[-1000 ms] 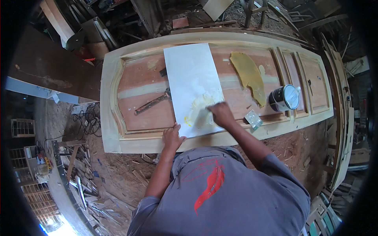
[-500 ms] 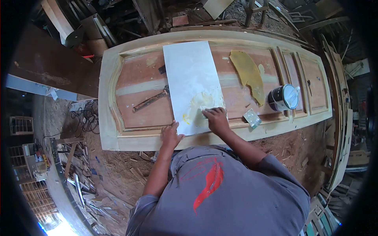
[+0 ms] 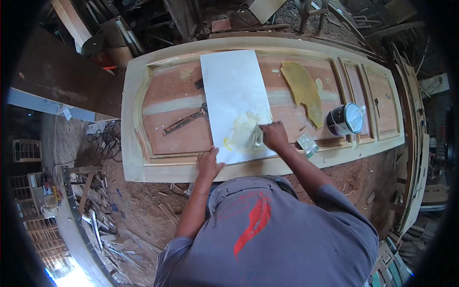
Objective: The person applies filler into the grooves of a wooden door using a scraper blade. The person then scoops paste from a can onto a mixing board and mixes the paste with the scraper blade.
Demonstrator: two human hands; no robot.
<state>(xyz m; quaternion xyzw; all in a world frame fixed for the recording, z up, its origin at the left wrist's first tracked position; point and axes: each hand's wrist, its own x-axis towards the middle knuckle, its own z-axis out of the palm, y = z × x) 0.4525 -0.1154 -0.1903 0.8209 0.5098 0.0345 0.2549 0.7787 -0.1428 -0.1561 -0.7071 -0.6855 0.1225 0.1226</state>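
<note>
On the door [image 3: 143,158], right hand [image 3: 275,135] is gripping a scraper [image 3: 256,139], mixing yellow filler [image 3: 244,129] on a white sheet [image 3: 234,86].
Left hand [image 3: 209,164] is lying flat, pinning the sheet's edge; filler looks partly blended, still in one heap, seemingly not yet spread onto the wood.

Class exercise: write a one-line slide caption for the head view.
Right hand works yellow putty with a scraper on a white sheet; left hand steadies it.

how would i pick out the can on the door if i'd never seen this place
Find the long pale wooden panelled door lying flat across the workshop. Past the white rectangular sheet and the mustard-yellow putty patch, toward the narrow panels, stands the black round can with a shiny silver lid. It is the only cylinder there; the small silvery square nearby lies flat.
</note>
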